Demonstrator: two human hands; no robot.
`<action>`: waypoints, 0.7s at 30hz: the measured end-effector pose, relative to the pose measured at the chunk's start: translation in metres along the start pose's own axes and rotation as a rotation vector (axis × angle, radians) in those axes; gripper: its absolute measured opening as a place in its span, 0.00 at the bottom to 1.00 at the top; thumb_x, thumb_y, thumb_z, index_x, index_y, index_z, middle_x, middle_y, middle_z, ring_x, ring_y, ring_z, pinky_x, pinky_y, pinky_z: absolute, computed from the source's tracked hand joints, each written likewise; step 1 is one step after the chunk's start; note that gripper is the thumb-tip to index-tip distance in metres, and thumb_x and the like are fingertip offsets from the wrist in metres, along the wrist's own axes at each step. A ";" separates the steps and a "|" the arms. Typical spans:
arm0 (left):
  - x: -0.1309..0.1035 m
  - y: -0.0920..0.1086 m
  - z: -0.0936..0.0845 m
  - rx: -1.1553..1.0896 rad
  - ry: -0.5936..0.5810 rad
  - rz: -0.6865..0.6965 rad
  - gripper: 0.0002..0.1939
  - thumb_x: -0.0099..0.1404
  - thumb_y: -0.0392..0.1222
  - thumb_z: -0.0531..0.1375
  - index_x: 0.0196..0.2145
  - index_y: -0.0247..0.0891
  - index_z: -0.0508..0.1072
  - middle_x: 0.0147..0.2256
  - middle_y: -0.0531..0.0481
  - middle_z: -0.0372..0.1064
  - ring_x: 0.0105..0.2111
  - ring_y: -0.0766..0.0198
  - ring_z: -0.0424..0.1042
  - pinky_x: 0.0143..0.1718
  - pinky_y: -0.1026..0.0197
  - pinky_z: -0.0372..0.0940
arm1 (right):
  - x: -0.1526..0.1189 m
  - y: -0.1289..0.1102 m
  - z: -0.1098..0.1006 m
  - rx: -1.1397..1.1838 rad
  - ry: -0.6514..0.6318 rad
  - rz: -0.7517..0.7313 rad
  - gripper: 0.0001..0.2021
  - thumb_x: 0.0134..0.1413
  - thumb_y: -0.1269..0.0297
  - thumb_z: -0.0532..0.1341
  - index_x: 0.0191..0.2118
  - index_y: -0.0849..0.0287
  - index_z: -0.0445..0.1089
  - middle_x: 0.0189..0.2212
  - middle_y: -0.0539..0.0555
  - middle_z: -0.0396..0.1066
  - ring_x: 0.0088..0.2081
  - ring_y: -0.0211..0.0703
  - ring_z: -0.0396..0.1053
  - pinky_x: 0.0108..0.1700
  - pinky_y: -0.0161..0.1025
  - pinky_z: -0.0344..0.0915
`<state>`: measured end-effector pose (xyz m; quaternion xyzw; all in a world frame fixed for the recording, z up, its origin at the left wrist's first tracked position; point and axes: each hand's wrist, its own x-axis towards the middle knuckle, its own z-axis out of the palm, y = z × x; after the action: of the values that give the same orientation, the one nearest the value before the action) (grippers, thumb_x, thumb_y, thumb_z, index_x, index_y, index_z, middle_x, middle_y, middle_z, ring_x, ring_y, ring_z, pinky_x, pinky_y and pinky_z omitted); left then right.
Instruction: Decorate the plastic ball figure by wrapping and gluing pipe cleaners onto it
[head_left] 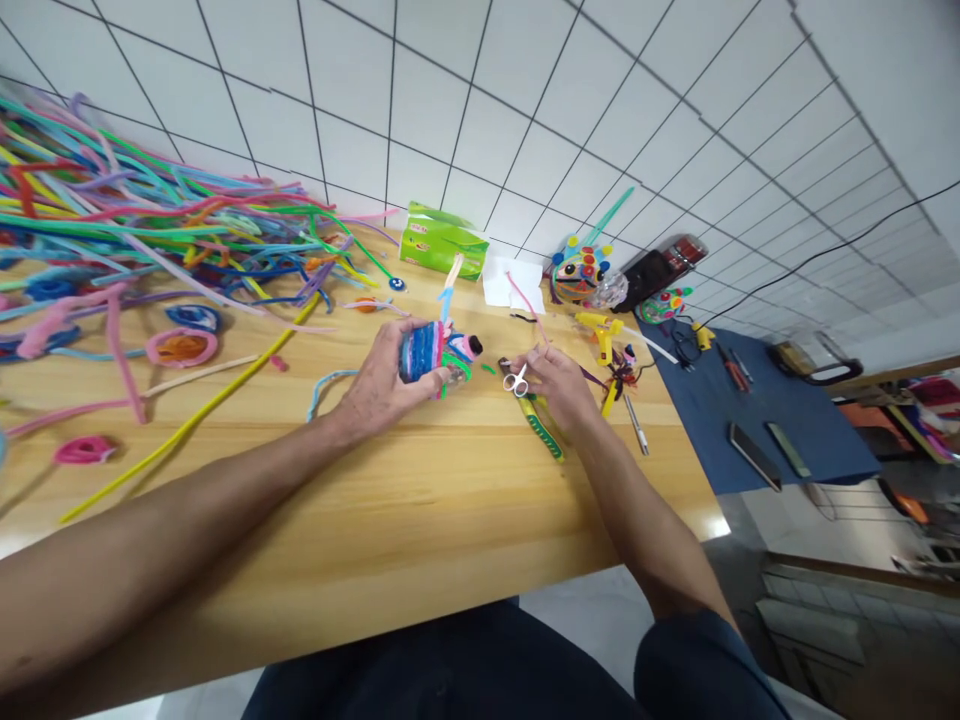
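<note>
Hands (pixel 382 375) with blue-banded craft piece (pixel 426 352)

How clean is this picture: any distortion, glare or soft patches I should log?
Head view: wide-angle bending, with the wall tiles stretched and slanting toward the edges; a bright glare patch at the right corner of the wooden table; the small pieces around the scissors look soft, their fine detail hard to read.

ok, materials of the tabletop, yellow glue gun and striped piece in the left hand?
Tabletop: wood or wood-look laminate, satin; grain streaks, soft reflections.
Yellow glue gun: likely smooth plastic; even colour.
Striped piece: fuzzy, probably chenille stems; soft-edged bands, core unclear.
</note>
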<state>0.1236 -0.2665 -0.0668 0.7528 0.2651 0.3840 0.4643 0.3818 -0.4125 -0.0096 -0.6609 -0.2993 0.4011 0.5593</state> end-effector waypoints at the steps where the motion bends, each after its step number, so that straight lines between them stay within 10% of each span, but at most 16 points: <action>1: 0.000 0.000 0.000 0.003 -0.007 0.001 0.40 0.66 0.61 0.73 0.68 0.42 0.66 0.63 0.36 0.72 0.62 0.40 0.76 0.68 0.30 0.73 | -0.011 0.003 -0.004 -0.016 0.020 0.004 0.29 0.41 0.35 0.84 0.32 0.53 0.76 0.37 0.54 0.83 0.37 0.44 0.78 0.37 0.40 0.77; 12: -0.001 0.002 0.000 0.010 -0.009 -0.008 0.42 0.66 0.61 0.73 0.68 0.40 0.65 0.65 0.37 0.70 0.61 0.43 0.75 0.68 0.33 0.73 | -0.128 0.055 -0.070 -0.329 0.388 -0.030 0.24 0.51 0.40 0.78 0.26 0.53 0.73 0.20 0.45 0.64 0.25 0.38 0.58 0.28 0.38 0.59; 21: -0.001 0.007 -0.004 0.043 -0.028 -0.025 0.43 0.65 0.60 0.73 0.69 0.39 0.63 0.66 0.36 0.68 0.61 0.44 0.74 0.70 0.33 0.72 | -0.130 0.053 -0.179 -0.342 0.552 0.170 0.26 0.31 0.40 0.82 0.22 0.56 0.74 0.17 0.48 0.66 0.18 0.31 0.54 0.19 0.34 0.44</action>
<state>0.1205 -0.2682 -0.0600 0.7644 0.2761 0.3617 0.4568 0.4694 -0.6217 -0.0264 -0.8515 -0.1433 0.1960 0.4647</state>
